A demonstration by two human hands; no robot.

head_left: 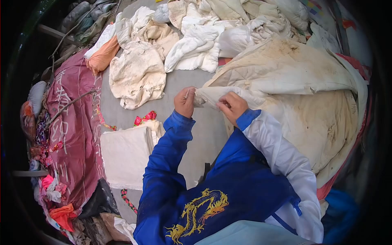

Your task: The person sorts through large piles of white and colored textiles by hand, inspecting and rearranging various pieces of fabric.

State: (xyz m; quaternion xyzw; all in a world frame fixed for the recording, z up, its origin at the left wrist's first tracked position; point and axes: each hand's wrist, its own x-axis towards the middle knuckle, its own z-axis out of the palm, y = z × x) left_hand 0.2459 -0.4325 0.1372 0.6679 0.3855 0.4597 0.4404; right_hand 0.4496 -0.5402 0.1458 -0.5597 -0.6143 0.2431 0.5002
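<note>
My left hand (185, 101) is closed in a pinch on the narrow corner of a large off-white cloth (294, 77) with brown stains. A little to its right, my right hand (233, 107) has its fingers curled onto the same twisted end. Between the two hands a short stretch of the fabric is pulled out. The rest of the cloth spreads in folds to the right, and it looks padded or layered. Below my left hand lies a neat stack of folded white cloth (124, 149).
Crumpled white and cream cloths (136, 71) lie heaped along the far side of the grey surface (200, 157). A maroon sack with white writing (71, 130) stands at the left. Colourful rags (63, 216) and a thin branch (67, 106) border it.
</note>
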